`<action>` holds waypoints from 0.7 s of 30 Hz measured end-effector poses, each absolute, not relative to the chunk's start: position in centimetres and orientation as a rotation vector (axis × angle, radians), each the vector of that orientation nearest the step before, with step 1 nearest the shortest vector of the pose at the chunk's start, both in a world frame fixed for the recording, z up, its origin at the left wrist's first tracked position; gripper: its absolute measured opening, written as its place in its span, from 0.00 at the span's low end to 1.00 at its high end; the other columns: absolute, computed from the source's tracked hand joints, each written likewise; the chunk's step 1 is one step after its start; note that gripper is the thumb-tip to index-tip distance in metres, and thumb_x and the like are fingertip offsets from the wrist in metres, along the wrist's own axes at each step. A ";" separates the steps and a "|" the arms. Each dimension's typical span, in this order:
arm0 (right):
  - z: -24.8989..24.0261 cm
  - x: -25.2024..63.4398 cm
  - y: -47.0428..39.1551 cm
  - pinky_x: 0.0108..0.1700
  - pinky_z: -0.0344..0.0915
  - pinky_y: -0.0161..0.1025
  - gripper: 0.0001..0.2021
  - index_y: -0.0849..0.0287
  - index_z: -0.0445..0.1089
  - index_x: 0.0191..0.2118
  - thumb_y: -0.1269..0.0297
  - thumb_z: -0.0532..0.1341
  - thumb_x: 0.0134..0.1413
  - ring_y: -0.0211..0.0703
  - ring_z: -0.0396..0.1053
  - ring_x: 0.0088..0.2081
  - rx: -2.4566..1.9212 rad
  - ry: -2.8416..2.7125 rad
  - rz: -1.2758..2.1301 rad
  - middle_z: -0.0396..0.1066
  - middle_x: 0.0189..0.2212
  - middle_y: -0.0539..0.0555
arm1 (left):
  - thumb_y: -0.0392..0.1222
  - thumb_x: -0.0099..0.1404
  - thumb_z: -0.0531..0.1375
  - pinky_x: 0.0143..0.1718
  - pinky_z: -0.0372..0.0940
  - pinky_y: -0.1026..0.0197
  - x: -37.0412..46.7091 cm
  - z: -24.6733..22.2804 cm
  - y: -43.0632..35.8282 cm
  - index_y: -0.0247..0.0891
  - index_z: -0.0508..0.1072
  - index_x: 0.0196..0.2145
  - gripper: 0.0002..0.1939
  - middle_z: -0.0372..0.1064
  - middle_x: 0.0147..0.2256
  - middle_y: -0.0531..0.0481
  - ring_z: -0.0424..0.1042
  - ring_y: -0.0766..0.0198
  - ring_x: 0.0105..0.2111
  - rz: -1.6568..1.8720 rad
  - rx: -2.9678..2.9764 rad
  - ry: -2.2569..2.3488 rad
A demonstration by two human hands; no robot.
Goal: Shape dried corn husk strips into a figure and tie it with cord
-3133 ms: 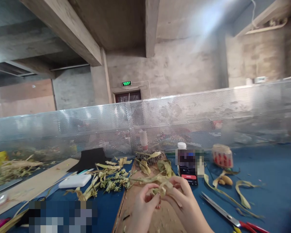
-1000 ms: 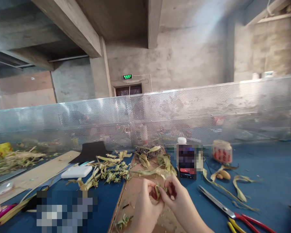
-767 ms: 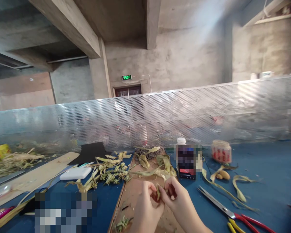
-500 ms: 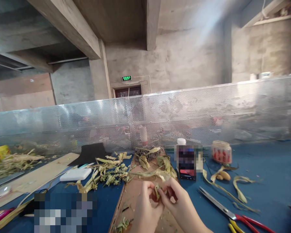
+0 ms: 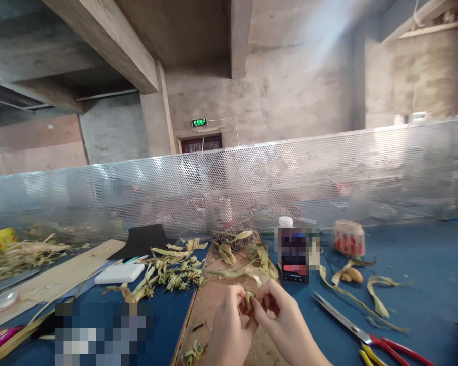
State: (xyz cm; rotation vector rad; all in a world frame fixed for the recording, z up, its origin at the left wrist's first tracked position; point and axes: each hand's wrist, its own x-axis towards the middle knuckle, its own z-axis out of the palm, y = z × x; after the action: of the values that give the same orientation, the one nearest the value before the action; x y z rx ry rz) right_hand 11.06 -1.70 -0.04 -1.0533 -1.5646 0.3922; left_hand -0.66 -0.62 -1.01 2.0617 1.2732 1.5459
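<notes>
Over the brown board [image 5: 209, 300], my left hand [image 5: 232, 317] and my right hand [image 5: 277, 310] meet, fingers closed on a small piece of dried leaf [image 5: 249, 301]. Both hands pinch it, and much of it is hidden behind the fingertips. Just beyond them, long dried leaves [image 5: 261, 259] lie across the board by a coil of dark wire or cord [image 5: 234, 241]. A little cluster of knotted leaf pieces [image 5: 194, 352] rests near the board's front left. To the left is a larger heap of similar green pieces [image 5: 185, 272].
Right of the board lie red-handled scissors [image 5: 351, 325] and a yellow-handled tool [image 5: 370, 356]. Behind them are a phone-like screen [image 5: 294, 254], a clear jar with red print [image 5: 349, 238] and loose leaf strips [image 5: 379, 300]. A white power-bank-like block [image 5: 119, 273] sits left. A perforated metal screen [image 5: 229, 183] spans the back.
My fingers have shifted slightly around the leaf piece, which shows at a slightly different angle. Everything else on the table stays where it was.
</notes>
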 end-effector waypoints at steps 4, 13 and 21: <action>-0.2 11.1 -1.6 0.25 0.54 0.31 0.06 0.59 0.60 0.24 0.67 0.55 0.50 0.36 0.56 0.23 -1.044 -1.546 0.435 0.57 0.20 0.47 | 0.39 0.56 0.55 0.23 0.54 0.65 -1.1 -1.7 -0.2 0.41 0.59 0.30 0.06 0.63 0.22 0.54 0.65 0.63 0.24 1.502 2.188 1.343; 0.6 11.8 -1.7 0.35 0.59 0.34 0.08 0.58 0.67 0.26 0.62 0.57 0.52 0.40 0.61 0.33 -0.926 -1.589 0.509 0.58 0.30 0.52 | 0.38 0.58 0.53 0.22 0.55 0.67 -1.6 -0.6 -0.6 0.41 0.55 0.29 0.06 0.57 0.20 0.57 0.61 0.67 0.20 1.461 2.238 1.234; 0.6 12.2 -1.3 0.34 0.61 0.34 0.10 0.56 0.62 0.29 0.62 0.64 0.45 0.39 0.62 0.33 -0.629 -1.448 0.914 0.59 0.31 0.49 | 0.36 0.58 0.53 0.23 0.52 0.68 -1.6 -0.2 -1.3 0.41 0.52 0.29 0.08 0.51 0.21 0.59 0.56 0.70 0.20 1.409 2.121 1.031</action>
State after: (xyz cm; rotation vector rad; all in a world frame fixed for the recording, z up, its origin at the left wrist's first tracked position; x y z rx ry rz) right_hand 12.23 -1.30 0.63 -0.6292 -1.4481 0.9139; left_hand -1.62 -1.29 -0.17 2.1212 1.0305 1.4086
